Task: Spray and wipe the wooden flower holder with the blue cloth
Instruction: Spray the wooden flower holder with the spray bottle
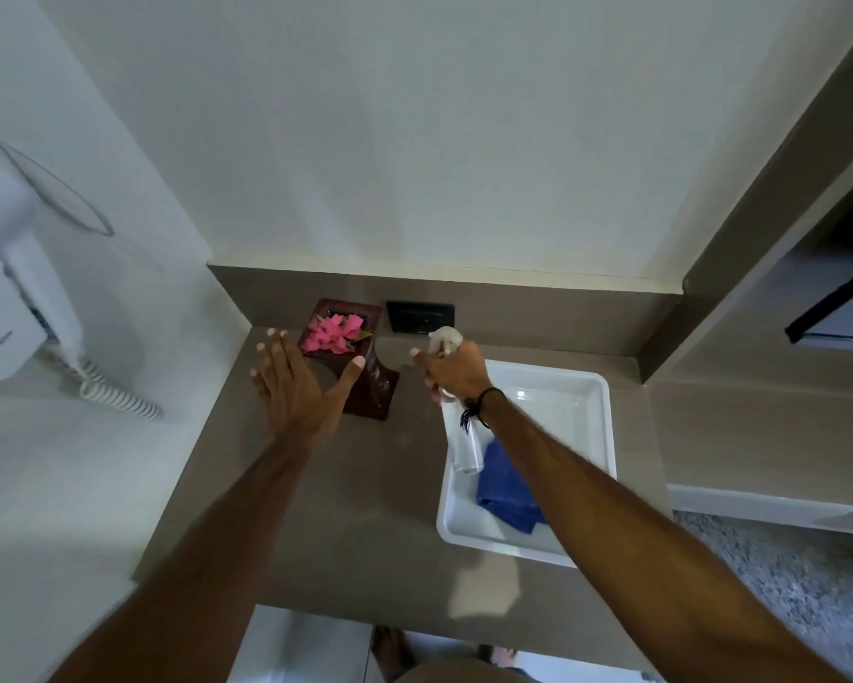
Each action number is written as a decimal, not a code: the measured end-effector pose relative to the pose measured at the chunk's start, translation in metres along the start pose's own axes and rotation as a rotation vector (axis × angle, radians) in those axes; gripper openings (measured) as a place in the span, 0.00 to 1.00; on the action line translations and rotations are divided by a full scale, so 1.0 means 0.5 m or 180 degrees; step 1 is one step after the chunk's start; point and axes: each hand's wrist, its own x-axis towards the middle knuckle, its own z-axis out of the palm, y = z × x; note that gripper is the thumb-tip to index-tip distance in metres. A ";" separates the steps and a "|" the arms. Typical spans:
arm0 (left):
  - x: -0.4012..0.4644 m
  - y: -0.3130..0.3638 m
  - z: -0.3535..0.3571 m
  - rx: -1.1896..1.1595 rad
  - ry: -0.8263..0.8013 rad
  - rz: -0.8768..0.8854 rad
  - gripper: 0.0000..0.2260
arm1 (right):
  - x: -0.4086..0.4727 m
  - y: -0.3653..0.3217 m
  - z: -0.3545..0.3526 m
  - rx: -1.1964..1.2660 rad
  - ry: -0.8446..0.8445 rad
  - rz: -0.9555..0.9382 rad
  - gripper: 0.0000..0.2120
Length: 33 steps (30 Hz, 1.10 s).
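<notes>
A dark wooden flower holder [372, 386] with pink flowers [333, 333] in its top stands at the back of the grey counter, near the wall. My left hand [298, 386] hovers spread in front of it, thumb close to its upper edge, holding nothing. A clear spray bottle [461, 438] is gripped in my right hand [456, 372], its white nozzle aimed left toward the holder. The blue cloth [505, 490] lies folded in a white tray [594, 426], partly hidden under my right forearm.
A black wall socket [420, 317] sits just behind the bottle. A white wall-mounted hair dryer [15, 298] with a coiled cord hangs at the left. The counter's front edge [345, 614] runs below my arms. A grey side ledge rises at the right.
</notes>
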 end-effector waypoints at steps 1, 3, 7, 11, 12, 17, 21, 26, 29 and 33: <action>0.000 0.002 -0.001 0.0057 -0.0045 0.0021 0.54 | 0.000 0.003 0.008 -0.0043 -0.0004 0.0027 0.16; 0.001 0.006 -0.003 0.0110 -0.0104 0.0006 0.53 | 0.002 0.010 0.021 -0.0203 0.0000 0.0060 0.17; 0.002 0.009 -0.008 0.0163 -0.0115 0.0007 0.53 | 0.003 0.015 0.035 -0.0382 0.0077 0.0103 0.22; 0.002 0.011 -0.010 0.0182 -0.0160 -0.0040 0.53 | -0.002 0.007 0.041 -0.0348 0.0131 0.0116 0.17; 0.002 0.011 -0.010 0.0192 -0.0170 -0.0054 0.53 | -0.003 0.006 0.041 -0.0332 0.0170 0.0127 0.18; 0.006 0.011 -0.011 0.0184 -0.0174 -0.0049 0.54 | -0.006 0.006 0.016 0.0029 0.0484 0.0084 0.16; 0.010 0.006 -0.007 0.0180 -0.0190 -0.0060 0.54 | -0.007 0.011 -0.041 0.0196 0.1128 -0.0088 0.18; 0.013 0.004 -0.003 0.0132 -0.0182 -0.0045 0.55 | -0.006 0.058 -0.112 0.0416 0.1479 -0.0295 0.16; 0.012 0.006 -0.006 0.0114 -0.0196 -0.0043 0.55 | -0.009 0.091 -0.128 0.0265 0.1438 -0.0187 0.23; 0.007 0.009 -0.010 0.0072 -0.0193 -0.0039 0.53 | -0.017 0.102 -0.139 0.0207 0.1382 -0.0206 0.19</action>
